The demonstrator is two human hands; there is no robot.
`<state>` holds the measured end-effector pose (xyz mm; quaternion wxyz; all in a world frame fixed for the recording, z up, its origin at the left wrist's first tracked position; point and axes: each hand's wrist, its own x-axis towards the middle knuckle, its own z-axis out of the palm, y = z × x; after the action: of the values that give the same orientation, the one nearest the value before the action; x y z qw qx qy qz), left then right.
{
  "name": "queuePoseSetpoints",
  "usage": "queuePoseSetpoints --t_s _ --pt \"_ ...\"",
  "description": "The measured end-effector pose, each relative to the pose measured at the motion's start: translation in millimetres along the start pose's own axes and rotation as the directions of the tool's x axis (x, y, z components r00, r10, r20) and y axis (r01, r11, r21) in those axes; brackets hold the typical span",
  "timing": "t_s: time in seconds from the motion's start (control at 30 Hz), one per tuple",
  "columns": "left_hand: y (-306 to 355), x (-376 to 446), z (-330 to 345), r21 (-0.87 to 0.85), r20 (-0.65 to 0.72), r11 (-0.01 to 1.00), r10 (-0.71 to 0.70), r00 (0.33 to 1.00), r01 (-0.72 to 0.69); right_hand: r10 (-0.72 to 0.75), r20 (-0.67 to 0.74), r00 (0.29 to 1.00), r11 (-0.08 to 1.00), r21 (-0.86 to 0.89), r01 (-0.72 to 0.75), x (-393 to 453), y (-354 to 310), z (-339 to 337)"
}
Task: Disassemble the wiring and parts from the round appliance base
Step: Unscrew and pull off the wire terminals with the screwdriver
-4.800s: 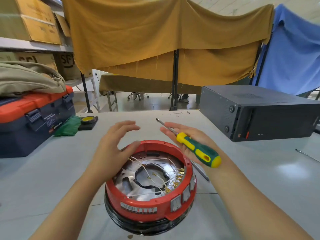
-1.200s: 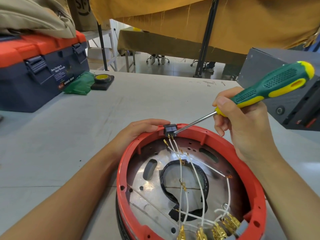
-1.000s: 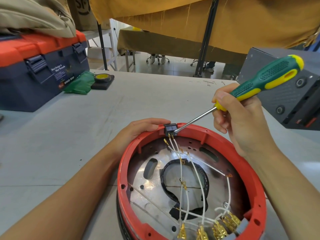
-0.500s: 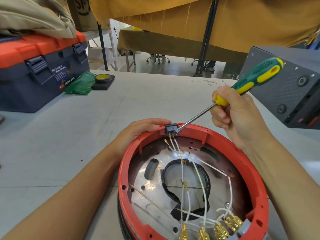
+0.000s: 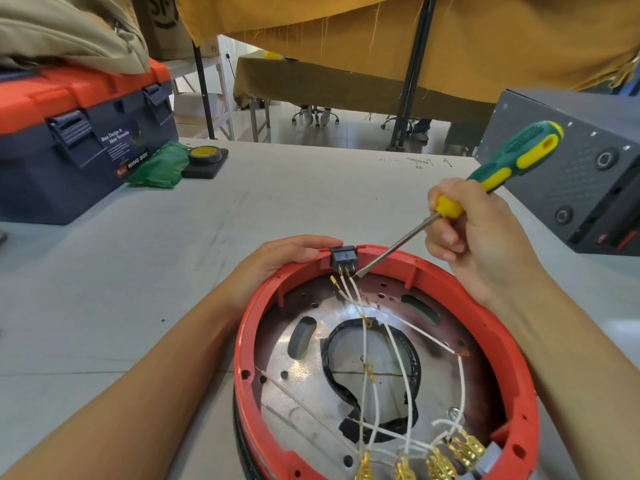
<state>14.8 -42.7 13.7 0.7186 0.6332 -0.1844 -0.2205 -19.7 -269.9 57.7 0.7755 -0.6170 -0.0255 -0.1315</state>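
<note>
The round red appliance base (image 5: 512, 348) lies open side up on the table, showing a metal plate and white wires (image 5: 391, 344) with brass terminals. A small black switch block (image 5: 343, 258) sits in its far rim. My left hand (image 5: 277, 258) grips the outer rim right beside that block. My right hand (image 5: 478, 233) holds a green and yellow screwdriver (image 5: 512, 157). Its metal tip touches the block's terminals, just under the block on its right.
A blue and orange toolbox (image 5: 79, 133) stands at the far left, with a green cloth (image 5: 157, 168) and a tape roll (image 5: 202, 154) beside it. A dark grey metal case (image 5: 571, 171) stands at the right. Fabric-draped frames hang behind the table.
The screwdriver tip has slid from the block's upper right side down to its terminals, and the handle has dropped lower. My left hand keeps its hold on the rim.
</note>
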Motion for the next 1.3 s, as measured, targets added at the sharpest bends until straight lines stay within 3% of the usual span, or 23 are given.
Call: queuePoseSetpoints --t_s 0.2,0.5,0.87,1.03,1.3 --pt "-1 1 1 -0.025 -0.005 1.000 0.003 1.000 -0.003 -0.106 -0.018 0.994 0.994 0.010 0.107 -2 -1 5" --pt "-2 2 0 -0.028 -0.006 1.000 -0.002 1.000 0.002 -0.273 0.107 0.956 0.954 -0.096 0.283 -11 -6 11" --pt "-1 0 2 -0.004 -0.014 1.000 -0.006 1.000 0.006 -0.366 0.216 0.905 0.866 -0.277 0.416 -26 -15 19" --pt "-1 1 2 0.018 -0.028 1.000 0.006 1.000 -0.005 -0.331 0.232 0.915 0.875 -0.288 0.390 -26 -15 20" --pt "-1 1 2 0.002 -0.027 1.000 0.009 1.000 -0.009 -0.182 0.135 0.974 0.960 -0.188 0.206 -6 -12 16"
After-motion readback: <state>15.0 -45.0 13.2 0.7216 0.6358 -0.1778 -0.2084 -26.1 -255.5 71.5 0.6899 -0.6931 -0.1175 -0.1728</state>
